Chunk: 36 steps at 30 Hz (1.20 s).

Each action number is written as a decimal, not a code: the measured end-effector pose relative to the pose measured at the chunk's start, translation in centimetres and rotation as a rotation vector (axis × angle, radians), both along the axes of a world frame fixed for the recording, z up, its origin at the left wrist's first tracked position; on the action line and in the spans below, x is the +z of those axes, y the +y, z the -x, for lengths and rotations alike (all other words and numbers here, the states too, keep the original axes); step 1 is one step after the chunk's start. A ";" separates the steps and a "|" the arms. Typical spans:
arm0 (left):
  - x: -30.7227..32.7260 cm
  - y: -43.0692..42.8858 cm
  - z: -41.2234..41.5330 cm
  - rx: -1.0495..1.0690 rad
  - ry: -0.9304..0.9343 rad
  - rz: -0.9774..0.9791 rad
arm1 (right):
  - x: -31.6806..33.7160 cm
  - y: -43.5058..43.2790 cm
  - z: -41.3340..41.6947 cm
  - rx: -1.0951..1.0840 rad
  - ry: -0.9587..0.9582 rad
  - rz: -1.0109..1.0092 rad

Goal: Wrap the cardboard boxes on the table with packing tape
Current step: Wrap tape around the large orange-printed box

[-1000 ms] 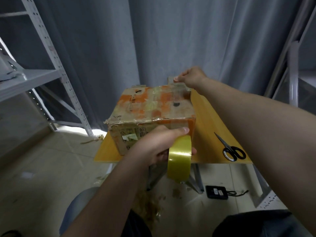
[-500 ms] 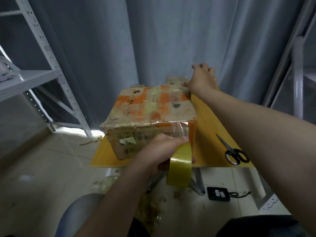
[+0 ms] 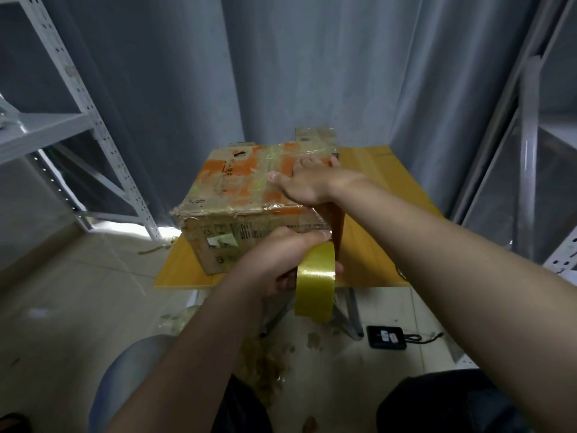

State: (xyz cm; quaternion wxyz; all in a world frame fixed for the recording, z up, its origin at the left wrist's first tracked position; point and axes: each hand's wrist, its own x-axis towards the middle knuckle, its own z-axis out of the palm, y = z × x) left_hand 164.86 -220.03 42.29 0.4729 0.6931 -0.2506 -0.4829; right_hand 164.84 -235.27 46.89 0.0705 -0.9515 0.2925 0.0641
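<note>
box: beat-up cardboard box [image 3: 246, 195], sitting on the yellow table [image 3: 368, 245], near edge

left hand: left hand [image 3: 274, 264] fingers wrapped around the yellow tape roll [image 3: 315, 285] right at the box's front face

right hand: right hand [image 3: 307, 182] flat on the box top, fingers straight, pressing

There are one cardboard box [image 3: 234, 189], one tape roll [image 3: 315, 287], one table [image 3: 367, 257], one left hand [image 3: 278, 260], one right hand [image 3: 307, 185].

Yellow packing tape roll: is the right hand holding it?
No, the left hand grips the yellow packing tape roll, while the right hand lies flat on the worn cardboard box.
</note>
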 end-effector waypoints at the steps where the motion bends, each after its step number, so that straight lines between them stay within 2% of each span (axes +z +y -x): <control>1: 0.0 0.0 -0.1 -0.003 0.001 -0.004 | 0.0 -0.3 -0.4 -0.011 0.000 0.010; 5: -0.5 0.0 -0.5 0.005 -0.010 -0.017 | -0.3 -1.5 -2.0 -0.069 0.001 0.042; 11: -2.3 -0.5 -1.2 -0.020 -0.124 -0.068 | -0.7 -1.9 -2.7 -0.090 0.002 0.063; 14: -3.2 -0.2 -1.0 -0.070 -0.049 -0.101 | -0.6 -1.9 -2.5 -0.094 0.002 0.070; 16: -3.7 0.0 -0.7 -0.084 -0.006 -0.072 | -0.5 -1.8 -2.5 -0.093 0.000 0.067; 20: -5.0 0.5 0.1 -0.088 -0.087 0.013 | -0.5 -1.8 -2.4 -0.093 -0.020 0.071; 23: -5.3 1.0 -0.3 -0.068 -0.101 -0.064 | -0.5 -1.6 -2.3 -0.098 -0.025 0.077; 27: -4.7 1.0 -1.0 -0.155 -0.066 -0.135 | -0.4 -1.5 -2.2 -0.094 -0.020 0.081; 32: -6.7 1.5 -0.2 -0.114 -0.012 0.067 | -0.4 -1.5 -2.2 -0.097 -0.032 0.083; 36: -7.2 2.0 -0.2 -0.083 0.046 0.131 | -0.4 -1.5 -2.2 -0.100 -0.034 0.096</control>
